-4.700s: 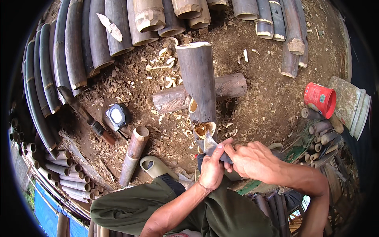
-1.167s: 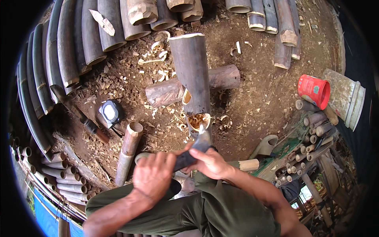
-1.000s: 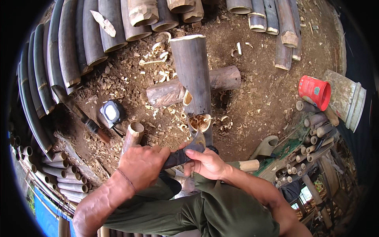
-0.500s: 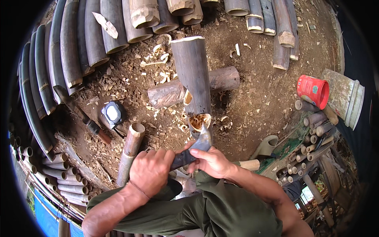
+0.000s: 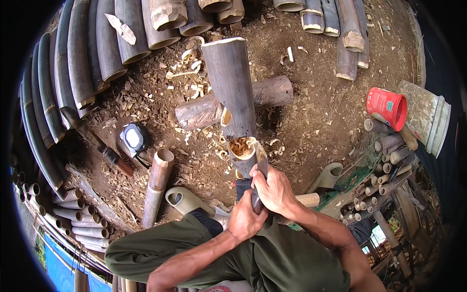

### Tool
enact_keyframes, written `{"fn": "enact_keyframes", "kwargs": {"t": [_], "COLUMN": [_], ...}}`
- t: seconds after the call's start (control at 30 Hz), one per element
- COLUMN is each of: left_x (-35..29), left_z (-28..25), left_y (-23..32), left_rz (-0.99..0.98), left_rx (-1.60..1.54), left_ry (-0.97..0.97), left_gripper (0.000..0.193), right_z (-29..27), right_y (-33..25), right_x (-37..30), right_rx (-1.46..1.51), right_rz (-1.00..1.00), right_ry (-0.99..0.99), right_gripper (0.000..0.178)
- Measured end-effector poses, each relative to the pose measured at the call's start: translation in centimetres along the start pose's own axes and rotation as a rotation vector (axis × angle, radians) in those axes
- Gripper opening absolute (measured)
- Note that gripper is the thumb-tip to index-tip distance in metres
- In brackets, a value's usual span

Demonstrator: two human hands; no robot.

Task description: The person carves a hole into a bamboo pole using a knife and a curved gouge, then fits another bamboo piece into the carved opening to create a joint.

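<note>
A thick dark bamboo tube [image 5: 226,73] points away from me, propped on a bamboo log [image 5: 197,113] lying crosswise. Two openings are cut into its near part; the nearer one holds curled shavings [image 5: 241,147]. Both my hands grip a knife, its blade [image 5: 261,158] upright against the right edge of that nearer opening. My left hand [image 5: 244,217] is wrapped round the lower end of the dark handle [image 5: 256,200]. Above it, my right hand [image 5: 275,191] closes round the knife near the base of the blade, hiding part of it.
A tape measure [image 5: 134,138] and a sheathed or dark long-bladed knife [image 5: 99,143] lie left, beside a short bamboo tube [image 5: 158,187]. Bamboo tubes [image 5: 104,44] line the back and left. On the right are a red container [image 5: 384,108], a bucket [image 5: 423,114] and stacked bamboo [image 5: 389,168].
The knife has swung from slanting leftward to nearly upright, its blade now right of the opening. My left hand has moved right and down, below my right hand. My left shoe has come into sight.
</note>
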State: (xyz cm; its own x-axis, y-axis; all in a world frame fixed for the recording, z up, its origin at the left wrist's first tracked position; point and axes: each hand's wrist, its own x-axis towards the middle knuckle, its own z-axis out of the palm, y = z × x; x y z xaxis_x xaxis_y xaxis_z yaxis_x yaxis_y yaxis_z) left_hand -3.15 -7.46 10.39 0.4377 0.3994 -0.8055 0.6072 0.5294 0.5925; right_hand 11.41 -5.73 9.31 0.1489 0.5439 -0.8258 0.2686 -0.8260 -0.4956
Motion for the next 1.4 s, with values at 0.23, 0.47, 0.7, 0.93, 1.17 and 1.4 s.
{"fn": "enact_keyframes", "kwargs": {"t": [0.23, 0.47, 0.7, 0.93, 1.17, 1.4], "left_x": [1.3, 3.8, 5.7, 5.4, 5.8, 6.4], "left_z": [2.3, 0.1, 2.3, 0.0, -5.2, -7.0], "left_y": [-1.7, 5.4, 5.4, 7.1, 5.0, 4.3], "left_rz": [0.490, 0.237, -0.182, -0.398, -0.217, -0.079], "left_rx": [-0.015, -0.522, -1.642, -1.039, 0.039, 0.531], "left_ry": [0.126, -0.479, -0.263, 0.106, 0.034, -0.025], "left_gripper": [0.062, 0.091, 0.054, 0.036, 0.050, 0.034], "right_z": [-1.6, -11.2, -11.0, -10.0, -0.9, 3.3], "right_y": [0.8, -3.0, -8.0, -5.1, 0.7, 0.2], "right_x": [-3.0, -2.5, 1.5, 3.0, -0.7, -1.2], "right_rx": [0.022, -0.581, -1.100, -0.594, -0.019, 0.210], "right_rz": [-0.435, -0.591, -0.592, -0.264, -0.226, -0.249], "right_ry": [0.090, -0.148, -0.408, -0.660, -0.168, -0.029], "right_gripper": [0.018, 0.060, 0.027, 0.032, 0.034, 0.040]}}
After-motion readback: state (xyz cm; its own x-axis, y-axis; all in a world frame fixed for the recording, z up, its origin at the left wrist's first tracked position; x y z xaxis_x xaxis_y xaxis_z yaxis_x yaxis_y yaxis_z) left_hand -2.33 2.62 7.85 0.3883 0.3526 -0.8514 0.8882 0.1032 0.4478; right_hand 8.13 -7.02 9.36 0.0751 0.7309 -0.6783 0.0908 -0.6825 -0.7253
